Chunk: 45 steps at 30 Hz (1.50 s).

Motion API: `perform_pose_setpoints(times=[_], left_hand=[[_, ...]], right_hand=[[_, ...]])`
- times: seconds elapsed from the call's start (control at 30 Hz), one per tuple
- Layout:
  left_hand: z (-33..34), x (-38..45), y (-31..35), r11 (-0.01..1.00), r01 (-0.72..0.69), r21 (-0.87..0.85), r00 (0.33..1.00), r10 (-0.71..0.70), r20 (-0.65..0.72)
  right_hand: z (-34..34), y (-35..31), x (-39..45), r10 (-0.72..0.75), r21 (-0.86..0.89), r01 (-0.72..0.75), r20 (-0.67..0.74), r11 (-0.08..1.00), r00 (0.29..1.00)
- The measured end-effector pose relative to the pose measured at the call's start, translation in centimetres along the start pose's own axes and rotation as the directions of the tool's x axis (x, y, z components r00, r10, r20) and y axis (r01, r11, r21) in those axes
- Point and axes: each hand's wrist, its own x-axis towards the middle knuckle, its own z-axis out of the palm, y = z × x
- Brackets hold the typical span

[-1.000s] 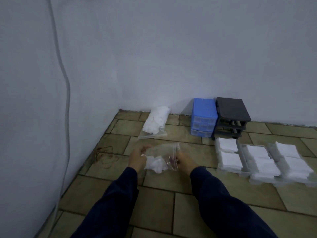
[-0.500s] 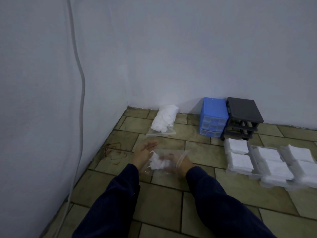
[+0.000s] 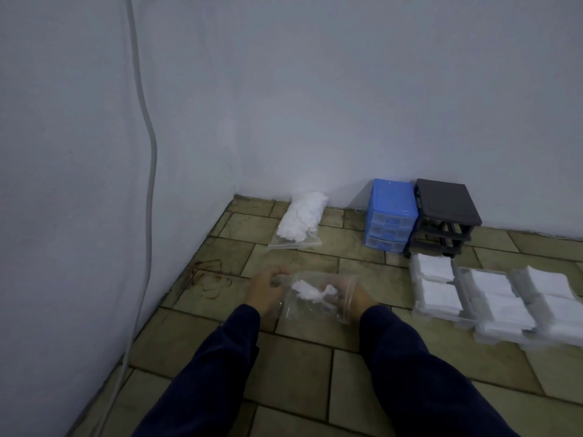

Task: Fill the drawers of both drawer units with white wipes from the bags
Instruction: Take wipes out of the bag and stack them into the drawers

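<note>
My left hand (image 3: 266,290) grips the left edge of a nearly empty clear plastic bag (image 3: 303,310) just above the floor. My right hand (image 3: 353,298) is inside the bag's mouth, its fingers closed on the few white wipes (image 3: 310,291) left in it. A fuller bag of wipes (image 3: 299,220) lies by the far wall. A blue drawer unit (image 3: 390,214) stands against the wall with its drawers in; the dark grey unit (image 3: 444,216) beside it has empty slots. Several clear drawers (image 3: 463,279) packed with white wipes sit on the floor at right.
The floor is olive tile (image 3: 293,367) with a reddish stain (image 3: 211,279) near the left wall. A grey cable (image 3: 148,152) runs down the left wall to the floor. My dark blue sleeves fill the lower frame.
My right hand has pushed further into the bag and closed on the wipes. My left hand has closed on the bag's edge. The view has shifted a little to the left.
</note>
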Motion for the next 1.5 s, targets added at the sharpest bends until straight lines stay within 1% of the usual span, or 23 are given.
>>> perform_pose_setpoints(times=[0.1,0.17,0.2,0.3,0.4,0.47,0.53,0.6,0.67,0.73,0.8,0.83,0.87,0.93,0.97,1.0,1.07,1.17,1.23,1.3,1.4,1.47,1.5], left_hand=[[0.9,0.0,0.6,0.998,-0.004,0.066,0.999,0.001,0.037],[1.6,0.1,0.9,0.993,-0.012,0.121,0.999,0.006,0.049],[1.9,0.1,1.1,0.988,-0.017,0.151,0.999,0.011,0.041],[2.8,0.4,1.5,0.975,-0.016,0.221,1.0,0.016,0.004],[3.6,0.5,2.1,0.965,-0.001,0.26,1.0,0.003,-0.007],[4.0,0.5,2.4,0.965,0.029,0.261,1.0,-0.028,-0.009],[4.7,0.6,3.0,0.966,0.038,0.254,0.999,-0.037,-0.007],[5.2,0.6,3.5,0.959,0.037,0.282,0.999,-0.036,-0.006],[5.7,0.6,4.0,0.952,0.031,0.305,0.999,-0.034,0.004],[6.1,0.3,4.7,0.955,-0.035,0.294,0.999,0.035,0.004],[6.3,0.3,5.7,0.957,-0.179,0.228,0.977,0.201,-0.073],[6.4,0.1,6.5,0.958,-0.24,0.159,0.96,0.259,-0.109],[6.4,-0.1,7.4,0.961,-0.271,0.064,0.954,0.277,-0.116],[6.4,-0.6,9.3,0.948,-0.244,-0.202,0.97,0.237,-0.059],[6.4,-0.7,10.0,0.92,-0.215,-0.328,0.976,0.218,-0.027],[6.3,-0.7,10.6,0.893,-0.189,-0.409,0.979,0.205,-0.003],[6.4,-0.7,11.4,0.864,-0.123,-0.489,0.985,0.167,0.046],[7.0,-0.7,12.1,0.845,-0.021,-0.534,0.993,0.08,0.088],[7.3,-0.9,12.3,0.827,-0.008,-0.561,0.993,0.074,0.095],[7.4,-0.8,12.2,0.824,-0.036,-0.565,0.992,0.098,0.08],[7.2,-0.7,12.1,0.82,-0.065,-0.569,0.993,0.111,0.047],[6.9,-0.5,12.0,0.801,-0.053,-0.596,0.996,0.085,0.026],[6.7,-0.4,11.9,0.789,-0.047,-0.612,0.997,0.079,0.025]], right_hand=[[-2.4,0.6,-0.4,-0.095,-0.038,0.094,-0.03,0.995,0.995],[-4.2,0.7,-0.3,-0.147,-0.157,0.128,-0.111,0.979,0.983],[-5.1,0.6,-0.4,-0.212,-0.238,0.176,-0.137,0.955,0.968],[-7.7,-0.1,-1.3,-0.263,-0.226,0.218,-0.197,0.95,0.944],[-9.6,-0.7,-2.1,-0.329,-0.221,0.27,-0.304,0.937,0.894],[-10.4,-1.1,-2.5,-0.358,-0.182,0.312,-0.358,0.933,0.863],[-11.0,-1.9,-3.6,-0.381,-0.084,0.379,-0.39,0.921,0.838],[-11.2,-3.0,-4.7,-0.395,0.064,0.457,-0.408,0.887,0.823],[-11.2,-4.0,-5.7,-0.393,0.227,0.501,-0.391,0.835,0.832],[-11.1,-4.6,-6.5,-0.352,0.426,0.455,-0.301,0.782,0.886],[-10.8,-4.9,-7.0,-0.259,0.637,0.3,-0.16,0.71,0.952],[-10.6,-4.8,-7.0,-0.211,0.719,0.209,-0.089,0.663,0.974],[-10.4,-4.7,-7.1,-0.173,0.778,0.134,-0.033,0.614,0.984],[-10.0,-4.3,-6.8,-0.121,0.836,0.036,0.036,0.548,0.992],[-9.8,-4.1,-6.6,-0.105,0.844,0.005,0.061,0.536,0.993],[-9.5,-3.8,-6.3,-0.094,0.845,-0.021,0.083,0.534,0.992],[-8.9,-3.3,-5.8,-0.077,0.834,-0.07,0.133,0.547,0.988],[-8.3,-3.0,-5.8,-0.079,0.809,-0.122,0.202,0.575,0.976],[-8.1,-3.0,-5.9,-0.098,0.8,-0.129,0.228,0.586,0.969],[-8.1,-3.0,-6.0,-0.104,0.79,-0.125,0.232,0.601,0.967],[-8.4,-2.7,-5.8,-0.093,0.757,-0.098,0.205,0.646,0.974],[-8.9,-2.5,-5.6,-0.079,0.732,-0.059,0.153,0.679,0.985],[-9.3,-2.3,-5.5,-0.08,0.734,-0.031,0.116,0.678,0.99]])
